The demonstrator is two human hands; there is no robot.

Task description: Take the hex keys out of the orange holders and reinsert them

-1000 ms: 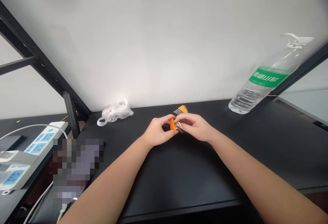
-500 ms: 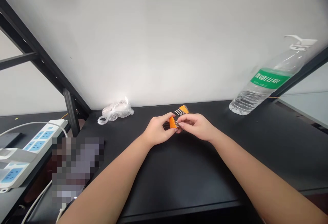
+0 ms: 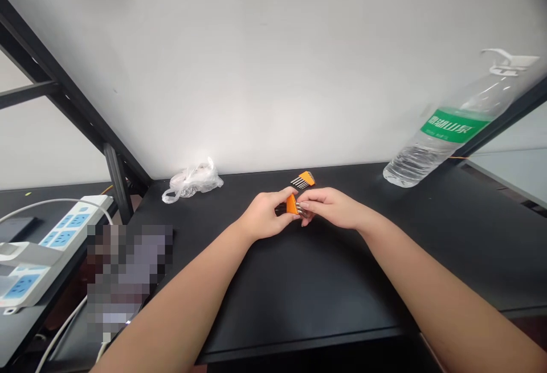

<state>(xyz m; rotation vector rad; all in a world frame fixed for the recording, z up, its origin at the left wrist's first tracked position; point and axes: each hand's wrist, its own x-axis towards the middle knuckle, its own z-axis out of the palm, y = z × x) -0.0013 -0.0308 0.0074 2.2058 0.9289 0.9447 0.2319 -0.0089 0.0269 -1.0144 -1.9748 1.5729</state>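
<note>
My left hand point(image 3: 269, 214) is closed around an orange hex key holder point(image 3: 292, 204), pinching it between thumb and fingers. Metal hex keys point(image 3: 301, 211) stick out of the holder's right side. On these keys my right hand point(image 3: 331, 207) has its thumb and fingers pressed together; how many it grips I cannot tell. Just behind both hands, a second orange holder with several silver hex keys point(image 3: 306, 179) lies on the black table point(image 3: 307, 293).
A clear water bottle point(image 3: 448, 125) with a green label stands at the right. A crumpled plastic bag point(image 3: 194, 179) lies by the wall point(image 3: 265, 77). At the left are a power strip point(image 3: 64, 236), a white cable point(image 3: 64, 327) and a pixelated dark object point(image 3: 141, 270).
My right fingers have shifted slightly along the hex keys, so more of the metal shows beside the holder. My left hand keeps its hold. The view has tilted a little.
</note>
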